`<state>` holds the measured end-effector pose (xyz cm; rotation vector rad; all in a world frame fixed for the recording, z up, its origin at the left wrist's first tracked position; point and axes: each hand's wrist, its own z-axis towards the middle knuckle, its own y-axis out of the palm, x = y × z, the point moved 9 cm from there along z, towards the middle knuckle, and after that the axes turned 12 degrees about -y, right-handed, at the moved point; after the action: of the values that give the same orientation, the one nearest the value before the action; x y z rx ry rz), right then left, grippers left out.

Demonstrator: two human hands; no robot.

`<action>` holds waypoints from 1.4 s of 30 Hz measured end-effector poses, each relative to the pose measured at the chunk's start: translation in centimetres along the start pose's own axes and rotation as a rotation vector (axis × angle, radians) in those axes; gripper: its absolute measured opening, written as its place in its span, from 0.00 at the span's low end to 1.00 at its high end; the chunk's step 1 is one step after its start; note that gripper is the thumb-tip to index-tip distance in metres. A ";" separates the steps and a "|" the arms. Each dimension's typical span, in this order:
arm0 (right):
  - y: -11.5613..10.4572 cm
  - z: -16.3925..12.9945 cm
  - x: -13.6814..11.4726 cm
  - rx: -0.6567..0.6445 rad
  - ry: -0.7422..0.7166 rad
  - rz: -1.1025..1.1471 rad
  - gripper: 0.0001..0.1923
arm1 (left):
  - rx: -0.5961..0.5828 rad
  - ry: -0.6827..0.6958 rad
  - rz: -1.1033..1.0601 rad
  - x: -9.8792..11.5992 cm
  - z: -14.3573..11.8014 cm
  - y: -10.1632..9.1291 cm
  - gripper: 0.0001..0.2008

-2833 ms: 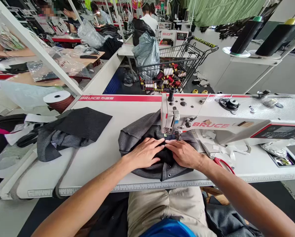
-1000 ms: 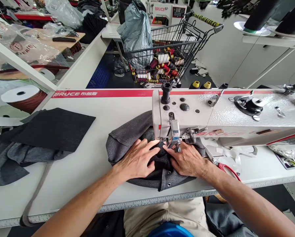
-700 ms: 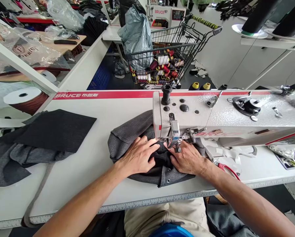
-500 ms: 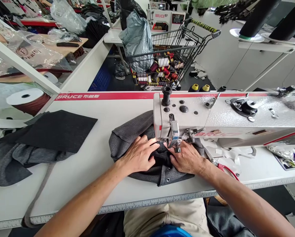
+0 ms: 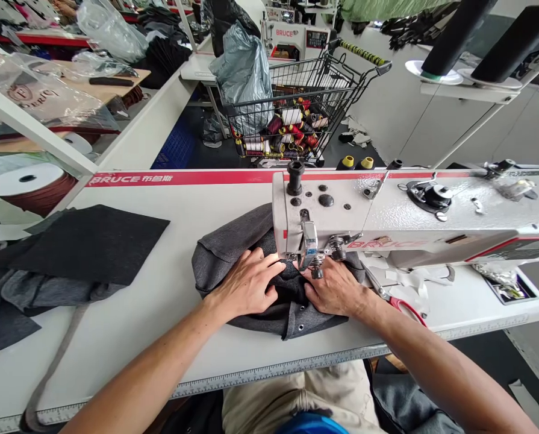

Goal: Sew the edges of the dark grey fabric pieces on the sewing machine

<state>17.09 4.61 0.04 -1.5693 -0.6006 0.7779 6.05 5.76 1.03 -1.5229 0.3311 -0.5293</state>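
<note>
A grey garment with metal snaps lies bunched on the white table under the head of a white sewing machine. My left hand presses flat on the fabric just left of the presser foot. My right hand presses the fabric directly in front of and below the foot. The fingertips of both hands almost meet at the needle. The seam under the foot is hidden by the machine head and my fingers.
A pile of dark grey cut pieces lies at the left of the table. Red-handled scissors and white scraps sit right of my right wrist. Behind the table stands a wire cart full of thread cones. A ribbon spool sits far left.
My hands have crept a little further in toward the presser foot, with the garment drawn slightly under the machine. The view has dropped and drifted; nothing was picked up or let go.
</note>
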 end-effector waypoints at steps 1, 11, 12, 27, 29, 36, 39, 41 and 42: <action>0.1 0.0 0.0 0.003 -0.011 0.004 0.17 | 0.004 -0.001 -0.003 0.0 0.0 -0.1 0.10; 0.7 -0.3 0.3 0.023 -0.023 -0.010 0.25 | 0.072 0.205 -0.132 1.7 -1.3 -0.2 0.23; 0.6 -0.2 0.3 0.025 -0.025 -0.006 0.25 | 0.060 0.207 -0.137 1.8 -1.4 0.0 0.23; 0.8 -0.2 0.4 0.056 -0.020 0.008 0.25 | 0.027 0.159 -0.088 1.6 -1.4 0.3 0.22; 0.8 -0.1 0.4 0.052 -0.018 0.008 0.25 | 0.029 0.157 -0.078 1.5 -1.3 0.3 0.21; 0.9 -0.1 0.5 0.088 -0.030 -0.026 0.25 | 0.071 0.172 -0.081 1.7 -1.3 -0.1 0.20; 0.9 -0.1 0.5 0.111 -0.036 -0.035 0.24 | 0.078 0.175 -0.076 1.7 -1.2 -0.2 0.20; 0.9 -0.1 0.5 0.121 -0.041 -0.034 0.24 | 0.076 0.170 -0.062 1.6 -1.2 -0.2 0.19; 0.9 -0.1 0.5 0.124 -0.044 -0.031 0.24 | 0.073 0.168 -0.055 1.6 -1.2 -0.2 0.19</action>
<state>17.44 4.78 -0.89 -1.4292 -0.5961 0.8135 6.77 3.93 1.35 -1.4236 0.3957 -0.7077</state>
